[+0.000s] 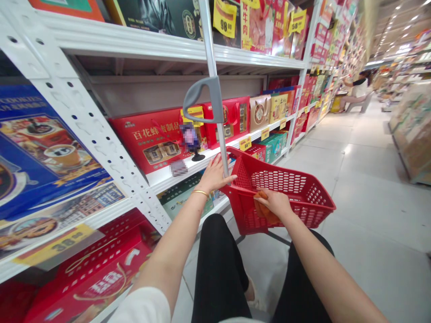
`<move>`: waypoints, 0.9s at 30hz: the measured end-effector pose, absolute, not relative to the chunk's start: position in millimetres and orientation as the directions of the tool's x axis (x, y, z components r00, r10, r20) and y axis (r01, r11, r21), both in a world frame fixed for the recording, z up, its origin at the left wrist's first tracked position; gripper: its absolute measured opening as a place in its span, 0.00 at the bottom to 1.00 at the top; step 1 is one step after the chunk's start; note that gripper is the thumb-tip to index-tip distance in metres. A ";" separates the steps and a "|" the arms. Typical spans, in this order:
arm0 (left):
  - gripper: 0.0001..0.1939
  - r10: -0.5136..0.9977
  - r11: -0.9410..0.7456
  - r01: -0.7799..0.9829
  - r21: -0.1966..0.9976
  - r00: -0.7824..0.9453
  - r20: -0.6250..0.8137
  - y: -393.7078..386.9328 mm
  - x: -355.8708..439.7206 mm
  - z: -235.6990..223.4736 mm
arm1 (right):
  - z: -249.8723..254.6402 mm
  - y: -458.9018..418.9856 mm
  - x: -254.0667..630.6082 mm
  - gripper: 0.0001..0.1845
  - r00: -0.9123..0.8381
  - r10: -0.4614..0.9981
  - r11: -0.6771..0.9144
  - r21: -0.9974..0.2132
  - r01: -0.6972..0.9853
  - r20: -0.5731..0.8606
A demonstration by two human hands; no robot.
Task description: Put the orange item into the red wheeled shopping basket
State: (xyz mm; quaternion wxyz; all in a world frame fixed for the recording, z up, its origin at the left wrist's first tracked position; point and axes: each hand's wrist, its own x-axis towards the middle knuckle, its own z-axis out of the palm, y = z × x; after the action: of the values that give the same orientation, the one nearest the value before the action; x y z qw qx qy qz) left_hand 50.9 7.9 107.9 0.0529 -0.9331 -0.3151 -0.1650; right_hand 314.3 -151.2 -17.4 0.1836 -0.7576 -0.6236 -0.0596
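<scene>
My left hand (pixel 214 174) lies with its fingers stretched out at the corner of a red plastic basket cart (pixel 286 177), against the foot of its metal pole (pixel 211 58). A grey handle (pixel 216 101) is fixed higher up on that pole. My right hand (pixel 275 202) is closed on an orange-brown cloth (pixel 265 211), which hangs along the near outer side of the basket. The fingertips of this hand are partly hidden. Behind my left hand, a small black stand (pixel 198 157) with a blurred purple item is on the white shelf (pixel 161 183).
White racks hold red gift boxes (pixel 144 139), a blue cookie package (pixel 43 148) and yellow price tags (pixel 225 19). A perforated upright (pixel 87 130) stands close on the left. Tiled floor (pixel 363 211) runs along the aisle. A person (pixel 358 87) sits far off; wrapped goods (pixel 412 130) stand right.
</scene>
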 end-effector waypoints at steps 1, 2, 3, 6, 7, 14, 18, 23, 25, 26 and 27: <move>0.46 0.573 -0.794 0.608 0.002 0.746 0.340 7.4 50.7 108.0 | -17.1 -151.5 314.3 0.29 0.210 0.924 -0.149 -0.206 0.967 0.320; 0.46 0.575 -0.792 0.611 0.001 0.745 0.337 7.0 50.5 108.2 | -16.6 -151.7 314.3 0.29 0.206 0.925 -0.144 -0.207 0.968 0.320; 0.45 0.577 -0.791 0.612 0.001 0.745 0.335 6.6 50.4 108.4 | -15.9 -151.8 314.2 0.29 0.201 0.927 -0.139 -0.208 0.968 0.318; 0.44 0.577 -0.792 0.611 0.003 0.745 0.336 6.0 51.9 108.4 | -14.2 -151.9 314.7 0.30 0.200 0.929 -0.136 -0.214 0.967 0.311; 0.44 0.575 -0.793 0.609 0.004 0.746 0.338 5.9 53.4 108.3 | -13.8 -151.8 315.7 0.30 0.203 0.929 -0.138 -0.217 0.966 0.309; 0.44 0.574 -0.793 0.608 0.030 0.729 0.372 8.9 74.0 106.5 | -11.8 -144.9 331.6 0.31 0.249 0.923 -0.194 -0.203 0.960 0.293; 0.46 0.583 -0.791 0.609 0.058 0.721 0.374 15.4 80.1 105.6 | -12.1 -139.8 336.7 0.31 0.253 0.918 -0.201 -0.192 0.961 0.305; 0.43 0.569 -0.800 0.597 0.055 0.729 0.381 20.9 79.2 103.0 | -14.9 -138.0 335.5 0.30 0.261 0.916 -0.208 -0.195 0.959 0.306; 0.43 0.569 -0.802 0.595 0.055 0.732 0.376 22.0 78.8 102.7 | -15.4 -137.9 334.1 0.30 0.266 0.913 -0.211 -0.198 0.957 0.311; 0.42 0.571 -0.801 0.596 0.056 0.733 0.370 22.4 78.6 102.8 | -15.4 -137.8 333.4 0.30 0.266 0.912 -0.210 -0.201 0.957 0.312; 0.42 0.574 -0.800 0.597 0.056 0.735 0.361 22.7 78.4 103.1 | -15.2 -137.7 332.6 0.29 0.264 0.914 -0.208 -0.203 0.957 0.309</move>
State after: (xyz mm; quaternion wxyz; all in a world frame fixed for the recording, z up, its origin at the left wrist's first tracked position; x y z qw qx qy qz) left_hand 78.4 22.7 103.1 0.0318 -0.9308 -0.3146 -0.1834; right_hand 332.6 -137.7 -15.2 0.1780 -0.7748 -0.6036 -0.0607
